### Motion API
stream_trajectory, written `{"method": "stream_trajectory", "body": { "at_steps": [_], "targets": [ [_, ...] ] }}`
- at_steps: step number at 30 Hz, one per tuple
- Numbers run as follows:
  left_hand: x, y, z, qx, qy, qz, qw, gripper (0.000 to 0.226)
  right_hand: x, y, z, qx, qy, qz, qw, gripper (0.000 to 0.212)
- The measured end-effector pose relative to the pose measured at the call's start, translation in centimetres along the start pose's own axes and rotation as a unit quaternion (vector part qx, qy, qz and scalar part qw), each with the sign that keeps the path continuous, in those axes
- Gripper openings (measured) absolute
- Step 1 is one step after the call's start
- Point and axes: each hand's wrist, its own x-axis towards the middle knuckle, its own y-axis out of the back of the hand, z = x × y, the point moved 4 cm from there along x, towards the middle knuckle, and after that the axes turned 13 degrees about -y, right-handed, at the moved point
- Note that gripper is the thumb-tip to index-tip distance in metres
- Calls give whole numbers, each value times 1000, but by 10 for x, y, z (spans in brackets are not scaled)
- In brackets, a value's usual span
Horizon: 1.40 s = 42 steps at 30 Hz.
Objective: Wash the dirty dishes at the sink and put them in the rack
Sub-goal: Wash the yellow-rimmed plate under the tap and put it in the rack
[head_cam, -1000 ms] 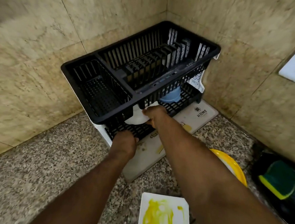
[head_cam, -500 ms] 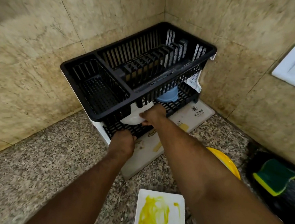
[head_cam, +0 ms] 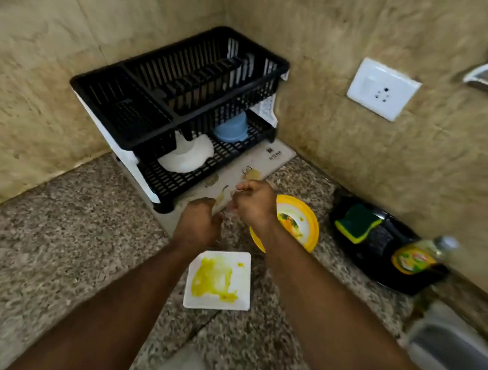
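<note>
A black two-tier dish rack (head_cam: pixel 141 136) stands in the wall corner. On its lower shelf lie a white bowl (head_cam: pixel 186 158) and a blue bowl (head_cam: pixel 231 128). My left hand (head_cam: pixel 197 225) and my right hand (head_cam: pixel 254 204) hover in front of the rack, both with curled fingers and holding nothing. A square white plate (head_cam: pixel 219 280) smeared with yellow lies on the counter between my forearms. A dirty yellow plate (head_cam: pixel 299 222) sits just right of my right hand, partly hidden by the wrist.
The rack stands on a beige mat (head_cam: pixel 271 160) on a granite counter (head_cam: pixel 57 243). At the right, a black tray (head_cam: pixel 389 254) holds a green-yellow sponge (head_cam: pixel 356 220), with a dish-soap bottle (head_cam: pixel 418 255) beside it. A wall socket (head_cam: pixel 383 89) is above.
Both hands have pulled back from the rack's lower shelf; the right hand let go of the white bowl, which stays on the shelf. The view has drawn back and to the right.
</note>
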Motion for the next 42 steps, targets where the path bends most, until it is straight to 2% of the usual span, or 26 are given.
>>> {"method": "stream_trajectory", "body": {
  "at_steps": [2, 4, 6, 8, 11, 17, 19, 21, 23, 28, 30, 34, 37, 42],
  "targets": [
    [-10, -8, 19, -10, -10, -15, 1000, 37, -23, 30, 8, -6, 5, 32, 999, 16],
    [-20, -18, 42, -27, -38, -19, 999, 37, -48, 71, 16, -16, -15, 119, 993, 17],
    [-24, -29, 61, -50, -42, -33, 997, 36, -70, 114, 26, -57, -64, 246, 965, 20],
    [-21, -40, 73, -65, -22, -54, 996, 38, -80, 141, 40, -91, -132, 302, 940, 36],
    [-11, -51, 82, -47, 11, -83, 995, 54, -77, 155, 62, -118, -204, 282, 930, 49],
    [1, -70, 86, -28, 57, -88, 994, 58, -50, 154, 96, -110, -242, 210, 941, 33],
    [-1, -72, 88, -37, 63, -82, 994, 56, -44, 157, 113, -56, -256, 183, 948, 29],
    [-4, -73, 93, -57, 65, -65, 994, 49, -54, 165, 119, -14, -256, 173, 951, 12],
    [-8, -74, 100, -73, 77, -52, 993, 41, -72, 176, 121, 15, -245, 177, 953, 16],
    [-27, -78, 137, -128, 97, -26, 987, 51, -133, 225, 138, 100, -220, 183, 953, 15],
    [-42, -87, 162, -197, 96, -12, 976, 47, -162, 255, 148, 129, -201, 185, 953, 9],
    [-80, -118, 229, -383, 122, -29, 915, 31, -222, 321, 166, 165, -169, 170, 957, 17],
    [-105, -139, 285, -424, 112, -66, 896, 24, -261, 375, 183, 170, -153, 191, 955, 22],
    [-134, -174, 366, -452, 83, -107, 882, 20, -310, 456, 213, 178, -152, 222, 946, 16]
  ]
}}
